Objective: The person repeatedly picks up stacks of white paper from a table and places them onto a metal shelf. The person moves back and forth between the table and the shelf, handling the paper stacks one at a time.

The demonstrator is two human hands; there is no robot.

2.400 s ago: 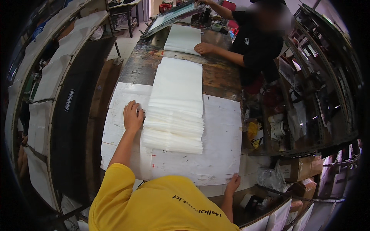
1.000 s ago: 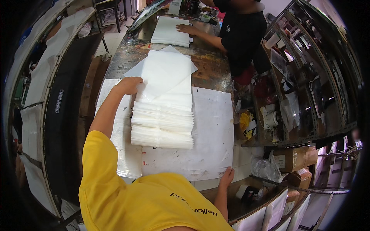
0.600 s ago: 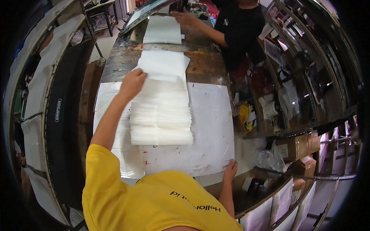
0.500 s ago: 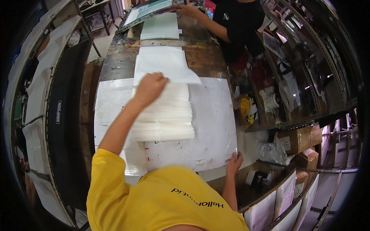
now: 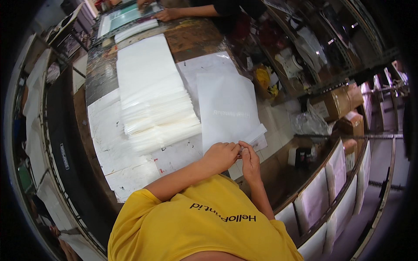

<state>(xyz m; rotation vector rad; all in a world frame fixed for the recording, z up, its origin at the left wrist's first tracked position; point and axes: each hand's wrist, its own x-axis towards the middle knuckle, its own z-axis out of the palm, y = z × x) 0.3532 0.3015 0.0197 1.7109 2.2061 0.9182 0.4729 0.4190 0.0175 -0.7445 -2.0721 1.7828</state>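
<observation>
A thin white sheet (image 5: 230, 106) with faint marks showing through lies at the right of the stack, reaching over the table's right edge. My left hand (image 5: 223, 155) is closed on its near edge. Right beside it, touching its fingertips, my right hand (image 5: 251, 160) pinches at the same edge near the sheet's near right corner. The small bit between the fingers is mostly hidden. To the left lies a tall stack of white sheets (image 5: 146, 65), its near edges fanned out in many thin layers.
Pale stained boards (image 5: 106, 143) cover the near tabletop. At the far end, a co-worker's hand (image 5: 167, 14) rests by a framed screen (image 5: 126, 19) with white sheets before it. A dark rack (image 5: 322, 69) and cardboard boxes (image 5: 337, 102) stand right; a long black case (image 5: 69, 143) stands left.
My left hand has brought a sheet off the stack to the right and nearer. My right hand has risen from the table edge to meet it. The co-worker's tilted screen is now lower.
</observation>
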